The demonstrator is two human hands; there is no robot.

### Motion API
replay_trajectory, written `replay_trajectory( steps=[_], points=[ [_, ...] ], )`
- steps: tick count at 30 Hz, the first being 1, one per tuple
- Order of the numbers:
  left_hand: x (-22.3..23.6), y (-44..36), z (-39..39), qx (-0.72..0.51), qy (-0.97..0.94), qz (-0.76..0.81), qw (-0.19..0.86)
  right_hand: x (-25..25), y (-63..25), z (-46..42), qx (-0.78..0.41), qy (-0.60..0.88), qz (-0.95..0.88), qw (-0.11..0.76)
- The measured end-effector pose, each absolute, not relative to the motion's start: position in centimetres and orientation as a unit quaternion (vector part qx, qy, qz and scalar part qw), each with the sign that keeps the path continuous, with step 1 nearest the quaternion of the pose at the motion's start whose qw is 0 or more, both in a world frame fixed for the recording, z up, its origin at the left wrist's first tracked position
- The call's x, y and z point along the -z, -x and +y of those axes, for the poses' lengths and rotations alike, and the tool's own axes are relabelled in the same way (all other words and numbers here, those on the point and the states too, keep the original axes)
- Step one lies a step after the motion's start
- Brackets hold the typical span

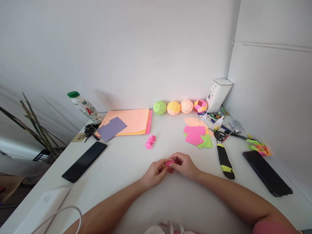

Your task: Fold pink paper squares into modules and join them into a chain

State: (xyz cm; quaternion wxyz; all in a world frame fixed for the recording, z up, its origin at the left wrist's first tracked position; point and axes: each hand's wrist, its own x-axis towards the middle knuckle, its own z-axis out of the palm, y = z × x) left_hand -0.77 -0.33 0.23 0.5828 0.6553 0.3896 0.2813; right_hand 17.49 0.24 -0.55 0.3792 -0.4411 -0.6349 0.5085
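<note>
I'm angling my left arm (114, 202) in from the lower left and my right arm (229, 194) from the lower right, both forearms showing bare. My left hand (154, 173) and right hand (184, 165) are meeting in front, fingers curling, thumbs and fingertips pinching, the right reaching slightly farther forward.

So paper pieces (149, 145) sit mid desk (117, 169), paper balls (186, 106) behind right by the wall (156, 48), sheet stack (134, 120) back left, cutouts (195, 135) off right.
</note>
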Motion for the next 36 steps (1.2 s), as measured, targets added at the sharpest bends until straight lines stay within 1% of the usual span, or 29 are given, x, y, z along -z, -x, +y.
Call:
replay_trajectory(
  steps=[5, 10, 15, 21, 25, 29, 36],
  points=[
    [0.4, 0.7, -0.4, -0.297, -0.642, 0.382, 0.595, 0.2, -17.4, 0.4, -0.567, 0.436, -0.597, 0.364],
    [0.3, 0.8, -0.4, -0.296, -0.645, 0.371, 0.599, -0.4, -17.3, 0.5, -0.64, 0.394, -0.558, 0.352],
    [-0.4, 0.9, -0.4, -0.269, -0.632, 0.388, 0.614, -0.3, -17.6, 0.7, -0.617, 0.43, -0.561, 0.346],
    [-0.6, 0.7, -0.2, -0.262, -0.616, 0.419, 0.614, -0.7, -17.4, 0.6, -0.641, 0.385, -0.56, 0.357],
    [-0.7, 0.7, -0.3, -0.254, -0.613, 0.432, 0.611, -0.9, -17.3, 0.4, -0.648, 0.381, -0.557, 0.354],
    [-0.3, 0.7, -0.3, -0.263, -0.632, 0.439, 0.581, -0.9, -17.4, 0.3, -0.621, 0.408, -0.578, 0.339],
    [0.1, 0.6, 0.0, -0.309, -0.596, 0.436, 0.599, -0.2, -17.3, 0.4, -0.511, 0.443, -0.664, 0.319]
  ],
)
